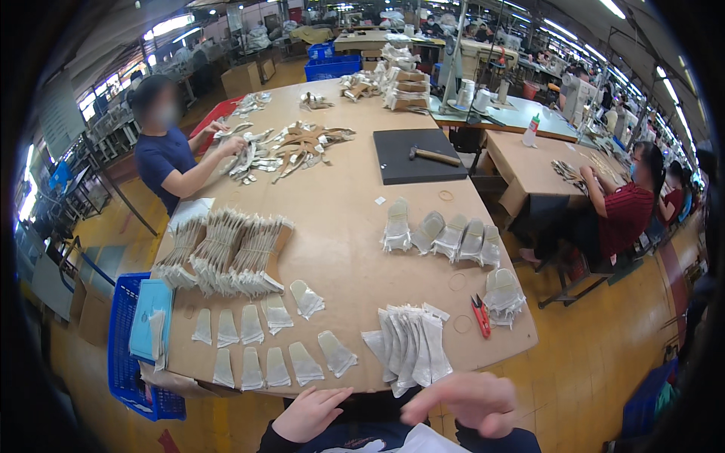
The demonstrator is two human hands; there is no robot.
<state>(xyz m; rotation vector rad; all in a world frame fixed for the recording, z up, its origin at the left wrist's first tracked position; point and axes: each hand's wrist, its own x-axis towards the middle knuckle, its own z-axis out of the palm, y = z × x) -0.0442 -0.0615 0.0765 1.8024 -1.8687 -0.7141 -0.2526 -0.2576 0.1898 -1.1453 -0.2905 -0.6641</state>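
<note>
My left hand (313, 414) rests at the near table edge, fingers stretched out and nothing seen in it. To its right, my right hand (464, 400) is raised in front of the edge, fingers and thumb apart, with nothing visible in its grasp. Below it a white cloth (432, 441) lies over my lap. Just beyond the right hand is a fanned stack of whitish fabric pieces (411, 343). Past my left hand, two rows of flared pieces with pale rounded tops lie flat, among them a near piece (337, 353) and a far piece (306, 299).
Banded bundles (242, 253) stand at left on the table (340, 264); smaller stacks (453, 235) and red snips (481, 315) lie right. A hammer (438, 156) rests on a black board (411, 175). A blue basket (124, 377) adjoins the left edge. Co-workers (162, 155) handle pieces nearby.
</note>
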